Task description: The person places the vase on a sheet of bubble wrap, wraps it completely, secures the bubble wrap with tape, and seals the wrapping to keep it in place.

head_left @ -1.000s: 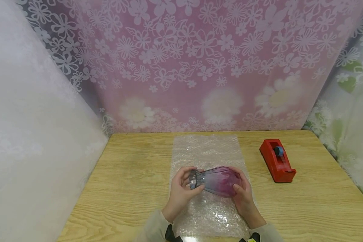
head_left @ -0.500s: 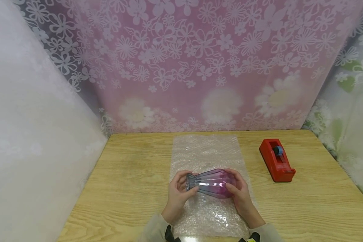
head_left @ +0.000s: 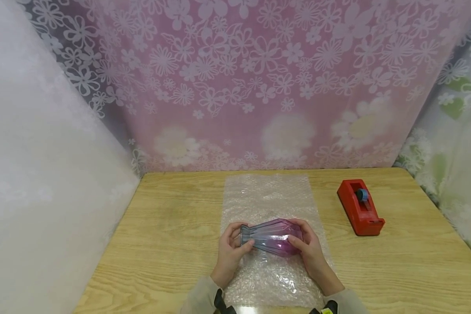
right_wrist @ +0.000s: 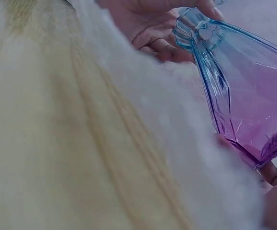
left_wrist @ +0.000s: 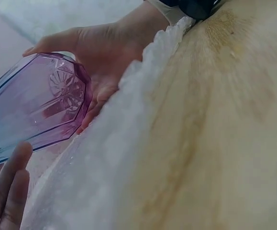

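Note:
A faceted glass vase, blue at the neck and purple at the base, lies sideways between both hands above a sheet of bubble wrap. The left hand grips its neck and rim, thumb on the near side. Around the wide purple base curls the right hand, its thumb across the facets. In the left wrist view the vase shows its patterned bottom beside the right hand. The right wrist view has the left hand at the blue neck of the vase.
A red tape dispenser with a small blue roll stands on the wooden table, right of the bubble wrap. Flowered pink cloth hangs behind the table, and pale cloth hangs along the left side.
The vase has shifted slightly left and turned a little in the hands, its rim now facing more sideways. Both hands have moved slightly left with it, and the right thumb lies farther over the base.

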`<action>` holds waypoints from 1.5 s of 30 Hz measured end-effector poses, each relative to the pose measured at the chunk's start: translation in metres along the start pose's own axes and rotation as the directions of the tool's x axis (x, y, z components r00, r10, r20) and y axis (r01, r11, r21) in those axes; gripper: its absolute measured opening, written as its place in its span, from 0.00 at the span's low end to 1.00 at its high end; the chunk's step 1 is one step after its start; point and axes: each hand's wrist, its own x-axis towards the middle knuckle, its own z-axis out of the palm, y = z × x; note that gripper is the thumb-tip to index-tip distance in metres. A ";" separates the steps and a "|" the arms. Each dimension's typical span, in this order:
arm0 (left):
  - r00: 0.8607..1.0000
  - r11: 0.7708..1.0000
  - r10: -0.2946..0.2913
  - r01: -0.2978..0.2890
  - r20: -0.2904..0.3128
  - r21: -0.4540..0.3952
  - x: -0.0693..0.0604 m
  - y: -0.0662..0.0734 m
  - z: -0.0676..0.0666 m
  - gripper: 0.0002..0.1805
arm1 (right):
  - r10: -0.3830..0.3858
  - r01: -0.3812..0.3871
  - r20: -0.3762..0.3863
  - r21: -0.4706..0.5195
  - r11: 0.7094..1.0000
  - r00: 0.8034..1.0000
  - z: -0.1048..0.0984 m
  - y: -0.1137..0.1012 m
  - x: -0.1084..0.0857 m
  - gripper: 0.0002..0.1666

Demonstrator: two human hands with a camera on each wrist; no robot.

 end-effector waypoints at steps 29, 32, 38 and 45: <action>0.996 0.994 -0.052 0.058 -0.067 0.091 -0.006 0.005 -0.001 0.25 | 0.007 -0.004 0.048 -0.059 0.998 0.999 -0.002 0.005 0.008 0.26; 0.997 0.993 -0.049 0.055 -0.063 0.102 -0.005 0.003 -0.002 0.25 | 0.001 0.002 0.052 -0.054 0.999 0.999 -0.002 0.003 0.008 0.26; 0.998 0.993 -0.032 0.038 -0.054 0.114 -0.005 0.003 -0.003 0.24 | -0.034 0.037 0.059 -0.055 0.998 0.998 -0.001 0.000 0.006 0.26; 1.000 0.993 -0.008 0.010 -0.025 0.117 -0.006 0.007 -0.005 0.23 | -0.041 0.046 0.058 -0.083 0.995 0.997 0.002 -0.011 0.002 0.26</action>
